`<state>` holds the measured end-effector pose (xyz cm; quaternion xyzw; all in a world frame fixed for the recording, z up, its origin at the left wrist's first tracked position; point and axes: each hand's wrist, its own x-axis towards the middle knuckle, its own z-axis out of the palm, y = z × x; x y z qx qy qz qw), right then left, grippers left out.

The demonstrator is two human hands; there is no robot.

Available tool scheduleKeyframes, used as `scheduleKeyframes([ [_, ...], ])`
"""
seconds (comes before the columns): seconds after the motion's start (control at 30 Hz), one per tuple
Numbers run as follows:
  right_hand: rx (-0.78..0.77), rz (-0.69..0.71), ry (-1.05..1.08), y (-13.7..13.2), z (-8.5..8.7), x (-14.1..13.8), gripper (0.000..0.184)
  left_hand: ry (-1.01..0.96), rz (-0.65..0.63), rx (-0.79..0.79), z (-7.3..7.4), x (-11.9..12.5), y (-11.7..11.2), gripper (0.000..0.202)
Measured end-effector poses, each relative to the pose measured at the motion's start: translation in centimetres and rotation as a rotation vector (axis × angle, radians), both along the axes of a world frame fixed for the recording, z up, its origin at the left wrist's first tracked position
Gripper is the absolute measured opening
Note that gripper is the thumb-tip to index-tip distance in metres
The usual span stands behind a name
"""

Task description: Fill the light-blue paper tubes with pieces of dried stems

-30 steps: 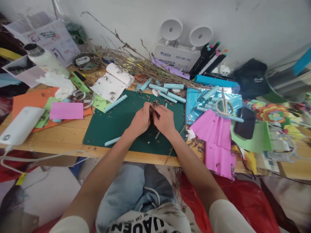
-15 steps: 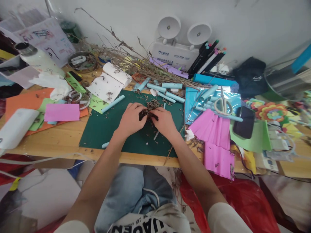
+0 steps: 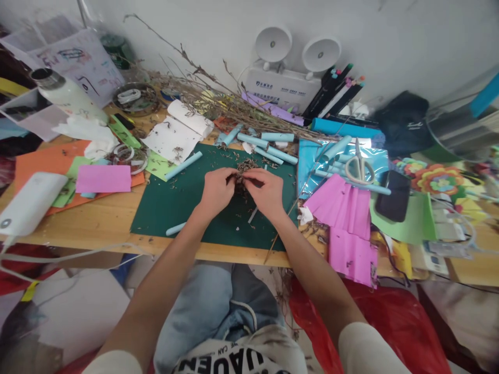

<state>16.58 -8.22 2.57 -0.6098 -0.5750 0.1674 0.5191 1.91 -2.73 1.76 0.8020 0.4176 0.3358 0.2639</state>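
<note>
A small heap of brown, crumbled dried leaves (image 3: 246, 165) lies on the dark green mat (image 3: 163, 208), between my hands. My left hand (image 3: 218, 192) is closed at the heap's left side, its fingertips pinching into the dried bits. From the right, my right hand (image 3: 268, 191) bends over the same heap, thumb and fingers together on dried leaves. The fingertips partly hide what they grip. Loose crumbs and a thin pale strip (image 3: 253, 214) lie on the mat below the hands.
Light blue paper tubes (image 3: 268, 150) lie behind the heap, with dry twigs (image 3: 234, 106) beyond. To the right are scissors (image 3: 359, 169), pleated pink paper (image 3: 343, 208) and a dark phone (image 3: 393, 195). At the left stand a bottle (image 3: 68, 93) and a white power bank (image 3: 33, 202).
My hands have drawn slightly closer together over the heap, the left one shifting right. The fingers have tightened around the dried bits. The whole view has shifted a little.
</note>
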Motion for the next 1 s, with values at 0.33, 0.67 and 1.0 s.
scheduleKeyframes([
  [0.33, -0.029, -0.070, -0.081, 0.2, -0.4, 0.2, 0.021, 0.025, -0.006, 0.030, 0.4, 0.6, -0.3, 0.023],
  [0.67, -0.073, -0.049, 0.023, 0.4, -0.9, 0.3, 0.025, -0.053, -0.017, -0.019, -0.1, 0.4, 0.0, 0.030],
  [1.0, -0.051, -0.043, 0.138, 0.5, -0.7, -0.2, 0.011, -0.040, 0.056, -0.049, -0.5, 0.5, 0.0, 0.018],
])
